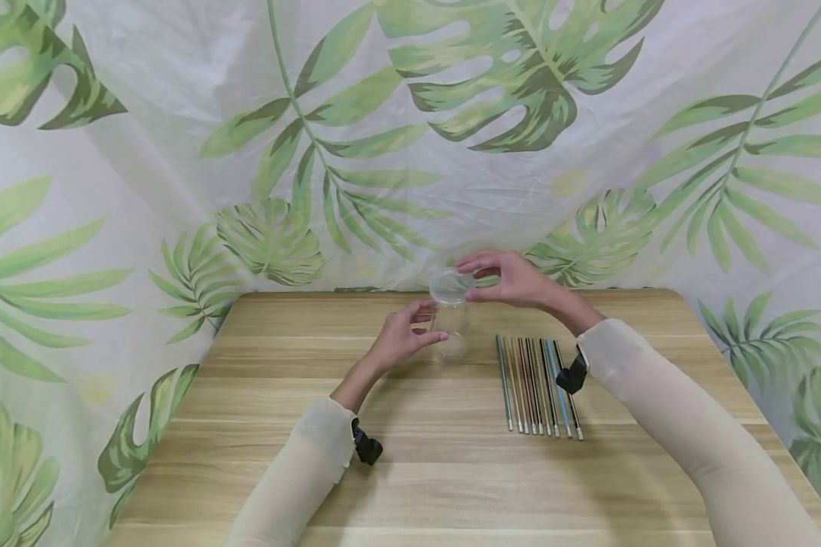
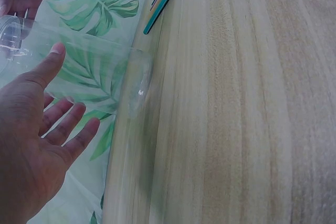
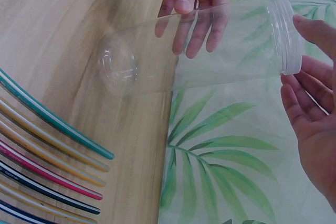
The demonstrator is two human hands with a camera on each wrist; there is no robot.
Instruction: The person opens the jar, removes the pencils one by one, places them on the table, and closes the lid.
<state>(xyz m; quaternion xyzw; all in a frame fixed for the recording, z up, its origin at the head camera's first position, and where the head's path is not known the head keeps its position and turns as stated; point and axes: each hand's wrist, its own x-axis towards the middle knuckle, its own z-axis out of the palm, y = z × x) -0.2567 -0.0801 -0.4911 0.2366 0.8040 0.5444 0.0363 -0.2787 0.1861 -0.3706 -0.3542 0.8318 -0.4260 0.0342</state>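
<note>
A tall clear plastic jar (image 1: pixel 454 327) is upright near the table's back edge, its base at the tabletop. Its translucent lid (image 3: pixel 290 35) sits at the top end. My left hand (image 1: pixel 405 334) holds the jar's side loosely, with the thumb on one side and the fingers on the other; those fingers show through the clear wall in the right wrist view. Up at the rim, my right hand (image 1: pixel 509 279) grips the lid between thumb and fingers. Whether the lid is loose or screwed on cannot be told.
Several pencils (image 1: pixel 537 387) in different colours lie side by side on the wooden table (image 1: pixel 445 486), right of the jar and beneath the right forearm. A leaf-patterned curtain (image 1: pixel 356 137) hangs close behind the table's back edge.
</note>
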